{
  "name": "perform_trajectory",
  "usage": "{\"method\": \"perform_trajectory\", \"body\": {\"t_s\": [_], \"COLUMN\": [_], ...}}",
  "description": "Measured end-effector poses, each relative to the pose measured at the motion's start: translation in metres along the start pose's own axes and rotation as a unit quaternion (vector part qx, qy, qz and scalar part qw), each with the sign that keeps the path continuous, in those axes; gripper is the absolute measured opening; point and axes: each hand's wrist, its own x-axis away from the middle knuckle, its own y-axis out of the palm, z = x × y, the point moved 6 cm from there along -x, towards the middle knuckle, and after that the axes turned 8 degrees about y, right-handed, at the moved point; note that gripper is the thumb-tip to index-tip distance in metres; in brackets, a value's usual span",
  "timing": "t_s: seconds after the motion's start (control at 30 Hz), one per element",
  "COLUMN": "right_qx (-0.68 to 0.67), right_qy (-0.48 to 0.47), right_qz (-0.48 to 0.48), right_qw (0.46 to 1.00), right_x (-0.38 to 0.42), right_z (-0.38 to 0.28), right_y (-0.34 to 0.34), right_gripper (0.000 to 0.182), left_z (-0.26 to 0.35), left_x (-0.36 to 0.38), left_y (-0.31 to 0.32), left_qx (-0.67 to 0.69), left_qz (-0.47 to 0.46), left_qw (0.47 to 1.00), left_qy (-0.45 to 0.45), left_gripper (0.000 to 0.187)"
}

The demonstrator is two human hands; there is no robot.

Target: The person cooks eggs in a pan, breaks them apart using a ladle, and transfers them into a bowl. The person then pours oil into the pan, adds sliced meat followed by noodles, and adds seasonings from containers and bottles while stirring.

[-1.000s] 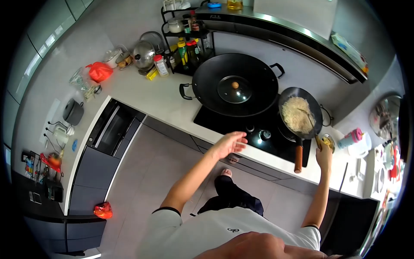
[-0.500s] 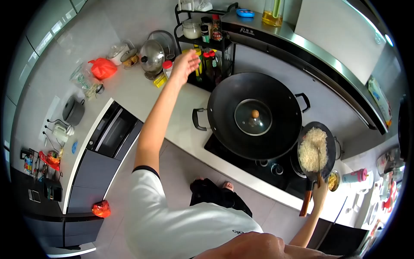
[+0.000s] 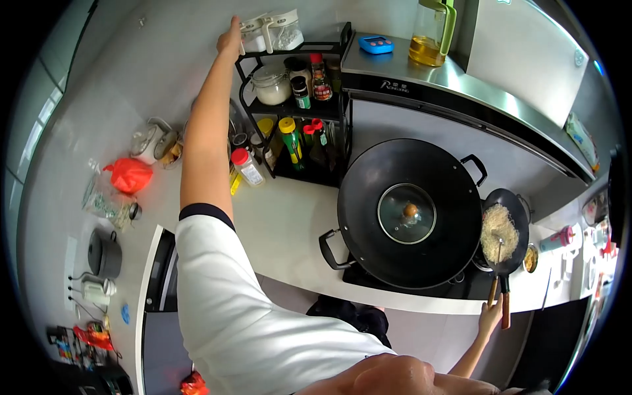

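My left hand [image 3: 230, 41] is raised at the left end of the rack's top shelf, against or just beside a clear seasoning container [image 3: 253, 38] with a white handle. One finger points upward; the others are partly hidden. A second seasoning container [image 3: 284, 31] holding white grains stands beside it. Low on the right, my right hand [image 3: 488, 319] grips the wooden handle of a spatula [image 3: 492, 291]. The spatula's metal end rests in pale rice-like food [image 3: 498, 227] inside a small frying pan [image 3: 515, 258]. The pan's own wooden handle lies just right of that hand.
A large black wok [image 3: 362, 234] with a glass lid [image 3: 399, 230] inside takes up the hob. The black rack [image 3: 289, 108] carries jars and bottles. An oil jug [image 3: 426, 49] and a blue timer [image 3: 376, 45] sit on the range hood [image 3: 395, 69]. A red bag [image 3: 129, 174] lies left.
My left hand has risen from beside the lower bottles to the rack's top shelf. The view has shifted toward the upper left. My right hand still holds the spatula in the pan.
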Motion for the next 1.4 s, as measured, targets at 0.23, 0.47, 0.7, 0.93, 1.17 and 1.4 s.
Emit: {"method": "perform_trajectory", "body": {"t_s": [0.23,0.47,0.7,0.93,1.17,1.4], "right_qx": [-0.068,0.24,-0.168,-0.364,-0.262,-0.21], "right_qy": [0.084,0.066,-0.309,-0.469,-0.408,-0.405], "right_qz": [0.015,0.154,0.117,-0.143,-0.134,-0.024], "right_qw": [0.994,0.956,0.929,0.792,0.864,0.889], "right_x": [0.02,0.068,0.096,0.18,0.176,0.168], "right_z": [0.025,-0.083,-0.289,-0.439,-0.37,-0.296], "right_y": [0.031,-0.035,-0.066,-0.051,-0.051,-0.065], "right_gripper": [0.062,0.065,0.038,0.033,0.024,0.008], "left_z": [-0.001,0.034,0.064,0.005,0.011,0.045], "left_x": [-0.01,0.045,0.226,0.426,0.57,0.623], "left_y": [0.02,-0.047,-0.089,-0.022,0.043,0.087], "left_qx": [0.198,0.379,0.425,0.474,0.321,0.245], "left_qz": [-0.055,-0.042,-0.162,-0.327,-0.422,-0.472], "left_qw": [0.976,0.924,0.89,0.817,0.846,0.804], "left_qy": [-0.064,0.022,0.04,0.021,0.056,0.267], "left_gripper": [0.039,0.029,0.024,0.024,0.041,0.044]}}
